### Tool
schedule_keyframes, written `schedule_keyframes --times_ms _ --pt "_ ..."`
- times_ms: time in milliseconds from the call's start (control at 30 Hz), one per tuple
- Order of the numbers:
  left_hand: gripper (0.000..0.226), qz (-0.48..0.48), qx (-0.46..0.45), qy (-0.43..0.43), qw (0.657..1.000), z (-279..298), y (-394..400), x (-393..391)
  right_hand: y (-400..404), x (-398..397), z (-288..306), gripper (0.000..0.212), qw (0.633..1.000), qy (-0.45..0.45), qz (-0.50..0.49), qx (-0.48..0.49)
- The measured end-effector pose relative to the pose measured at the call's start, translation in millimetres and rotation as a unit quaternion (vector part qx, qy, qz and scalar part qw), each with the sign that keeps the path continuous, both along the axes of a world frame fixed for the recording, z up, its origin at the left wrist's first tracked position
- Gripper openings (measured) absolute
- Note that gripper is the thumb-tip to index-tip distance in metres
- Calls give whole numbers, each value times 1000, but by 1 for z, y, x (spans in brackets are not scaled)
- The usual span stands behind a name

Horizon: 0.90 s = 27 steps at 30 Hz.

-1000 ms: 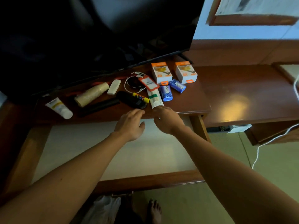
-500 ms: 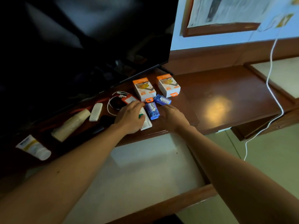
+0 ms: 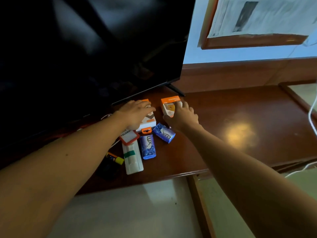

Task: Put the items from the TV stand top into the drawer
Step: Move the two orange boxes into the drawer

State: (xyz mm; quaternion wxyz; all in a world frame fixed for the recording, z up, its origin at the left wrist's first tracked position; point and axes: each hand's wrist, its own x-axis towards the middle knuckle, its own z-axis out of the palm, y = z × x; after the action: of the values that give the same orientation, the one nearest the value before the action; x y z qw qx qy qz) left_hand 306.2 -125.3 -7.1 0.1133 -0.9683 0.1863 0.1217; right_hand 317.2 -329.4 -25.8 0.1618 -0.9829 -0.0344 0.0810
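Left hand (image 3: 137, 113) lies spread over the left orange-white box (image 3: 148, 119); right hand (image 3: 181, 115) closes around the right orange-white box (image 3: 169, 105). Both boxes sit on the TV stand top (image 3: 240, 117), probably lifted together. Drawer (image 3: 137, 212) stands open below, so drops are short.

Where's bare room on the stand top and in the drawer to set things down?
The stand top is bare right of the right hand and its orange box. The open drawer floor shows bare. Crowded: between the TV and front edge, around the soap bars and left hand.
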Motion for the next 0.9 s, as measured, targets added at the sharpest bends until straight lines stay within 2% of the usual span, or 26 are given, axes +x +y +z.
schedule_keyframes --times_ms 133,333,433,533,633,700,767,833,900 --pt "104 -31 139 43 989 -10 -8 26 -1 32 -9 99 997 43 4 -57" --pt "92 -50 187 32 981 -11 -13 42 -6 50 -18 96 997 41 29 -52" --pt "95 -42 173 13 984 -8 -8 50 -13 53 -15 100 995 62 65 -51" --pt "106 -19 155 4 988 -4 -5 56 -22 56 -13 106 985 75 120 -95" --pt "112 35 124 12 992 -5 -6 56 -27 62 -15 103 970 29 184 -159" --pt "109 62 91 6 994 -5 -7 56 -25 63 -16 96 965 -2 192 -180" --pt "105 94 49 -6 994 -4 -6 55 -18 58 -15 83 971 -38 159 -177" --pt "101 133 6 -19 991 -1 -4 53 -6 54 -13 66 986 -60 75 -135" --pt "101 171 -23 -37 984 1 -3 50 6 53 -11 60 995 -37 -10 -96"
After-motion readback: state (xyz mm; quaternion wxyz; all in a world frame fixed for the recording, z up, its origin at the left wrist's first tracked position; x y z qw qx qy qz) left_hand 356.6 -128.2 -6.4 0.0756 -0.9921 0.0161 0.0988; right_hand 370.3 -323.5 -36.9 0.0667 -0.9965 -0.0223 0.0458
